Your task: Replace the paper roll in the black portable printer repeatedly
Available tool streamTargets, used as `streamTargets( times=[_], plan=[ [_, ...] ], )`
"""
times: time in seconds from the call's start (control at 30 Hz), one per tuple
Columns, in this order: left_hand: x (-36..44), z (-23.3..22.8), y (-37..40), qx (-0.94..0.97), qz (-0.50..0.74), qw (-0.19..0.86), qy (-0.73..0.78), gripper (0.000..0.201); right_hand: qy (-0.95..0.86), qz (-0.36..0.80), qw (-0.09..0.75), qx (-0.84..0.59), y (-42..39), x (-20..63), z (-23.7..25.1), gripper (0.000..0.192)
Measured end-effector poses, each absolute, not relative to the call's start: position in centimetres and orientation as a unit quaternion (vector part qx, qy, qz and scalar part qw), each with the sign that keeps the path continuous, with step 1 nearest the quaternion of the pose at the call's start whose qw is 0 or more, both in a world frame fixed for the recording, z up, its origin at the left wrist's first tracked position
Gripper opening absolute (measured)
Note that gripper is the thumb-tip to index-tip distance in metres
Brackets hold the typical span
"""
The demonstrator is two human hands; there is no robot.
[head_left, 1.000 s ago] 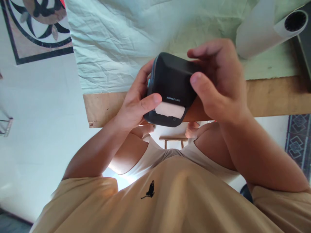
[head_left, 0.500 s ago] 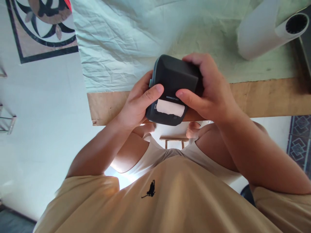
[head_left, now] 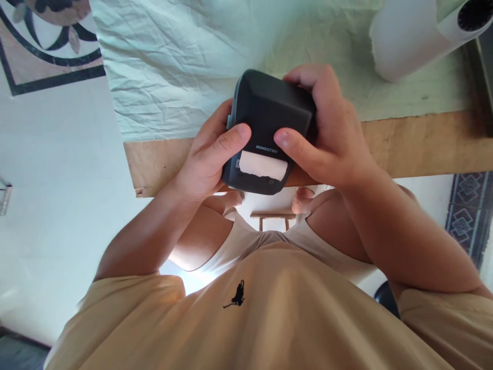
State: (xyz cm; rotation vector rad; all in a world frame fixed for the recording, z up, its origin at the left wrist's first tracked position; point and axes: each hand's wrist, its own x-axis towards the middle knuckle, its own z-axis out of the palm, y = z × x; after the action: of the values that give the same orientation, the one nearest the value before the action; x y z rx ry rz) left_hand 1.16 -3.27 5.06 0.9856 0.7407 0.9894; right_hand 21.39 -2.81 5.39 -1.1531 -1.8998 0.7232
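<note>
The printer (head_left: 269, 121) is a small, dark, matte box with rounded corners and softly bevelled faces, smooth plastic all over, with a pale line of lettering on the face turned to the camera and a thin bluish strip down its left edge. Just under the lettering a short tongue of white paper (head_left: 263, 165) comes out of a slot, flat and slightly curled, its lower edge ragged. Both hands are closed on the printer and hold it in the air above the near edge of the table (head_left: 423, 146). The left hand (head_left: 204, 162) wraps the printer's left side, fingers curled behind it and the thumb laid flat across the front, its tip just above the paper's left corner. The right hand (head_left: 331, 133) cups the printer's right side and top, fingers bent over the upper far corner, the thumb pressed on the front beside the lettering, just above the paper's right end. The two thumb tips lie near each other, with the lettering between them. The table's edge, below and to either side of the printer, is bare brown board with a rough, fibrous look. Beyond the printer the board is covered by a pale green cloth (head_left: 173, 67), thin and heavily creased. Up and to the right of the printer lies a white roll (head_left: 408, 38), a smooth cylinder with a dark hollow core, resting on the cloth.
</note>
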Motion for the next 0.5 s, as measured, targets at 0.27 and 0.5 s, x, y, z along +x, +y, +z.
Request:
streamTargets(
  times=[0.27,0.5],
  plan=[
    [1.03,5.00,-3.05,0.467,0.424,0.687,0.360,0.035,-0.742,0.275,0.391,-0.470,-2.69,20.87,5.28,0.059],
    [1.73,5.48,-3.37,0.448,0.437,0.707,0.328,0.034,-0.753,0.251,0.399,-0.460,-2.49,20.84,4.95,0.058]
  ],
)
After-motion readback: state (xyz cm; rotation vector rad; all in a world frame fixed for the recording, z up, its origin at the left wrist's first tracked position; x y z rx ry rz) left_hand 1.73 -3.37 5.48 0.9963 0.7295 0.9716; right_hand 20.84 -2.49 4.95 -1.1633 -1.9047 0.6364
